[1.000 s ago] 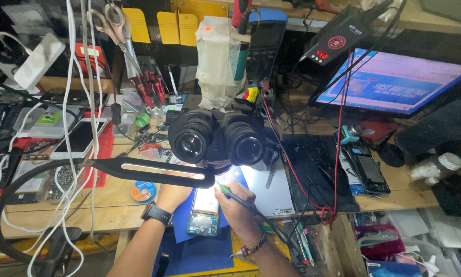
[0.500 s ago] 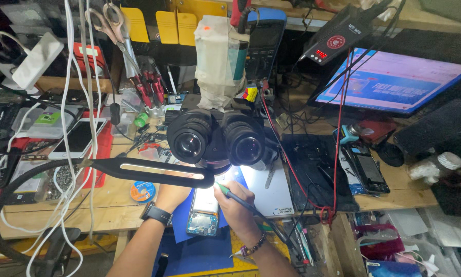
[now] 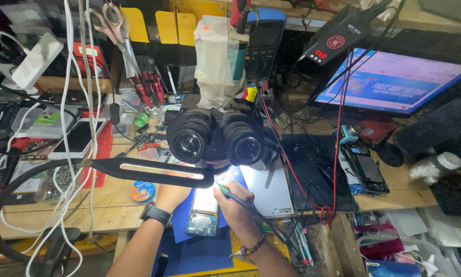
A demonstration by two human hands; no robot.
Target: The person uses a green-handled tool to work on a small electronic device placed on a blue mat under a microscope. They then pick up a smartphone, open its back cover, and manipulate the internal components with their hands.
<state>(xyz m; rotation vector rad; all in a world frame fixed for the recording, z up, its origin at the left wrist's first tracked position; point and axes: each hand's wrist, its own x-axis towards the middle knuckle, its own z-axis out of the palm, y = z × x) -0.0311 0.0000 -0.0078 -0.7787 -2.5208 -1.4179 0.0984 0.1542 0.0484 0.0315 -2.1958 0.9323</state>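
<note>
Opened phone (image 3: pixel 203 211) at lower centre on blue mat (image 3: pixel 199 246), steadied by left hand (image 3: pixel 171 195); right hand (image 3: pixel 235 205) clasping soldering iron (image 3: pixel 240 201), beneath microscope (image 3: pixel 217 138)

Very little shifted over the second. The right hand (image 3: pixel 235 205) eased a touch toward the opened phone (image 3: pixel 203 213) under the microscope (image 3: pixel 217 136), and the tip of its soldering iron (image 3: pixel 240 201) crept slightly closer to the phone's upper edge. The view itself drifted a shade, so the counter's (image 3: pixel 112 202) front edge sat marginally lower in the picture.
</note>
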